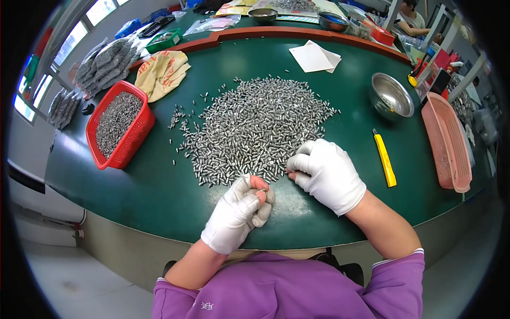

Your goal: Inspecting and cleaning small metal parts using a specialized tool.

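My left hand (234, 215) curls, thumb by forefinger, right hand (329, 175) bends knuckles-up, 2 hands apart, any grip I can't tell, metal pieces (255, 127) heaped ahead on green table (175, 212), long axes pointing every way

We've a green-topped tbl (164, 204) under the grip (239, 215), reddish-brn edging (287, 32) beyond it. Far L of grip: bright windows (101, 11), pale wall (32, 139), gray flr (69, 271) lower down; glare (69, 142) on tbl. Metal upright (393, 15) far R.
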Motion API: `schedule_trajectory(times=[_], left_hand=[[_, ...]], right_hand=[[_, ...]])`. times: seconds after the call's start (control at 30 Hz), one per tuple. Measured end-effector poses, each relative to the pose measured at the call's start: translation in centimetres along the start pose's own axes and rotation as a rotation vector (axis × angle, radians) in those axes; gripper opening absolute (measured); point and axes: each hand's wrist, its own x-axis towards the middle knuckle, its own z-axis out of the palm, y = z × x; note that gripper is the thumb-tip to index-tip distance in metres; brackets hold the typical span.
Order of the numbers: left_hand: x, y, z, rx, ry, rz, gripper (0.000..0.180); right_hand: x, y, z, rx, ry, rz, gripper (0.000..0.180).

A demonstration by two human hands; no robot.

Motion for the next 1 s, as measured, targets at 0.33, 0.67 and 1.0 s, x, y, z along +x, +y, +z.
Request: schedule_trajectory(times=[0.33, 0.67, 1.0], left_hand=[[-0.2, -0.1, 0.2, 0.024, 0.026, 0.01, 0.027], [0.1, 0.0, 0.7, 0.108, 0.079, -0.004, 0.016], [0.0, 0.2, 0.7, 0.024, 0.073, 0.028, 0.016]], right_hand=[[0.1, -0.9, 0.5, 0.154, 0.079, 0.004, 0.009], [0.0, -1.7, 0.2, 0.437, 0.093, -0.037, 0.012], [0.2, -0.3, -0.5, 0.155, 0.104, -0.123, 0.018]])
